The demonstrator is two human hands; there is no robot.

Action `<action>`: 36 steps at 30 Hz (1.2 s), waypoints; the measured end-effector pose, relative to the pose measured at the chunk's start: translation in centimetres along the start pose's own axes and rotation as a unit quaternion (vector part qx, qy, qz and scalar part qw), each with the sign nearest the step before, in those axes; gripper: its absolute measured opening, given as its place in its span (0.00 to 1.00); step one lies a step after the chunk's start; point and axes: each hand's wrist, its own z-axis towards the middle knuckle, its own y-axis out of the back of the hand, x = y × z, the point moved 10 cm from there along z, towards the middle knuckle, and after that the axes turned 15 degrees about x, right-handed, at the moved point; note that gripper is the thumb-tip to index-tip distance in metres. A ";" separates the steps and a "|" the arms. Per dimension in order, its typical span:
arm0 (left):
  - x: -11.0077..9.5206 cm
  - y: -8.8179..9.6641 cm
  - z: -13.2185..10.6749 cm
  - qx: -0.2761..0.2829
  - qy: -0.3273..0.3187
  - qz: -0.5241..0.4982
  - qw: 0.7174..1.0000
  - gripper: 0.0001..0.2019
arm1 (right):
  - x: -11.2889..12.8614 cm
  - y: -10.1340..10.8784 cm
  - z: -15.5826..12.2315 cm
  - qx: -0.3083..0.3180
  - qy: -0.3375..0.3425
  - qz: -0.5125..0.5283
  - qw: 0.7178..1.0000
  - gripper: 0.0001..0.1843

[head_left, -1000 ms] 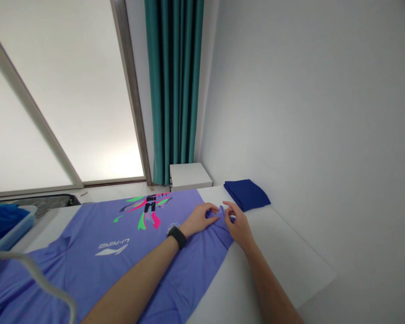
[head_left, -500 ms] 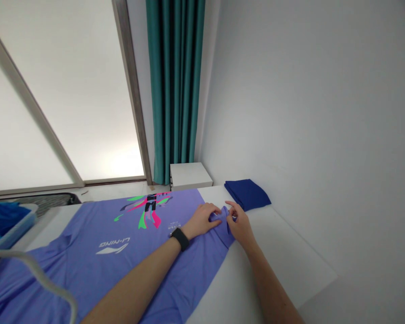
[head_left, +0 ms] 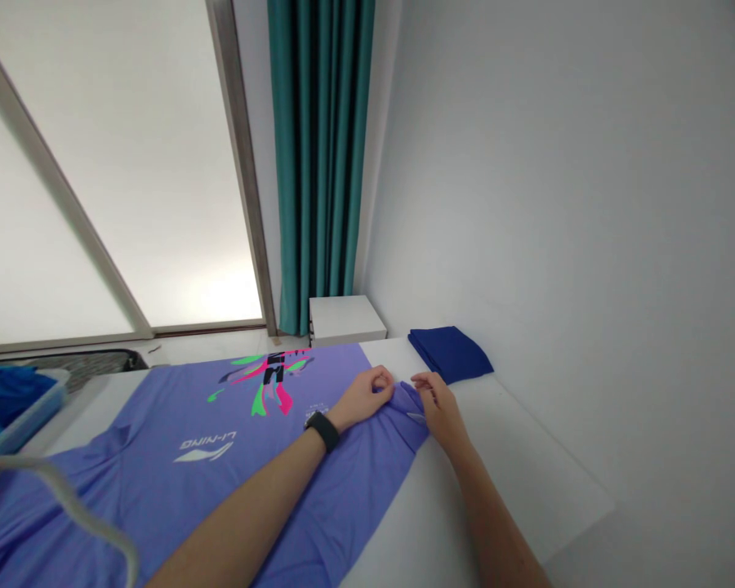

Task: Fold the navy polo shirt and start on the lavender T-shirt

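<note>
A purple T-shirt [head_left: 177, 498] lies spread over a white surface, with a white logo and a bright pink, green and black print facing up. My left hand [head_left: 367, 394], with a dark watch on the wrist, pinches the cloth near the shirt's right edge, thumb and index finger forming a ring. Close beside it, my right hand [head_left: 442, 412] has its fingers curled at the bunched edge of the same shirt. Its thumb is mostly hidden, but the fingers seem closed on the cloth. Between the two hands the fabric is raised and creased.
Folded dark blue cloth [head_left: 450, 353] lies beyond my right hand, against the wall. At the left is a light blue tub [head_left: 37, 412] with blue fabric inside. A pale cord [head_left: 67, 494] crosses the lower left. A white cabinet [head_left: 346, 318] stands behind, below a green curtain [head_left: 322, 163].
My left thumb and index finger have closed into a ring. The right hand has shifted slightly right, its raised index finger now lowered. The cloth between the hands lies flatter.
</note>
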 end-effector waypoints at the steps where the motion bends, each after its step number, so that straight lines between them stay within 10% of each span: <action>1: 0.1 0.0 0.1 0.001 -0.001 -0.010 1.000 0.04 | 0.2 -0.3 0.0 0.010 0.000 0.009 1.000 0.15; 29: 1.0 1.0 0.4 -0.011 0.044 0.012 0.999 0.23 | 0.6 -3.4 0.4 0.139 0.002 -0.067 0.988 0.24; 36: 0.9 0.9 0.3 -0.014 0.044 0.004 0.999 0.26 | 1.1 -2.0 0.1 0.061 0.014 -0.001 0.998 0.11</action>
